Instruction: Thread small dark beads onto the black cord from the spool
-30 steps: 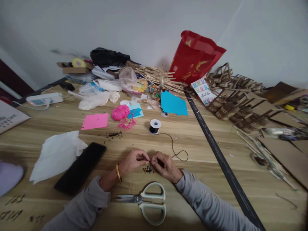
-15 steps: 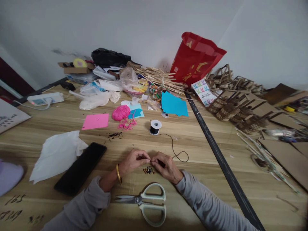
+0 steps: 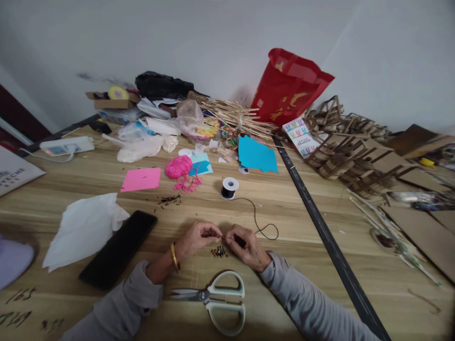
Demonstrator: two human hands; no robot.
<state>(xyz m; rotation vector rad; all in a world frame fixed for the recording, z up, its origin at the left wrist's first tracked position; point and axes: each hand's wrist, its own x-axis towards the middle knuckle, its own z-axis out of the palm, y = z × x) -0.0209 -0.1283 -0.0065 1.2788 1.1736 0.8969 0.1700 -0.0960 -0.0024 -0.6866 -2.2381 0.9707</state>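
My left hand (image 3: 199, 236), with a gold bangle at the wrist, is closed in a pinch on something too small to make out. Facing it, my right hand (image 3: 246, 245) pinches the thin black cord (image 3: 254, 213), which runs back to a white-ended spool (image 3: 229, 187). A narrow gap separates the fingertips of both hands, and a thin line seems to span it. Just below them lies a small pile of brown and dark beads (image 3: 219, 252). Closer to me, scissors (image 3: 223, 303) with pale handles rest on the table, blades pointing left.
A black phone (image 3: 119, 248) and white tissue (image 3: 83, 229) lie at left. Pink yarn (image 3: 178, 167), pink paper (image 3: 141, 179) and small dark sticks (image 3: 169, 200) sit further back. Blue paper (image 3: 258, 154), a red bag (image 3: 289, 87) and woven baskets (image 3: 355, 161) are beyond.
My right hand has shifted slightly to the right, widening the gap between the fingertips. My left hand stays almost in place, and the spool and beads have not moved.
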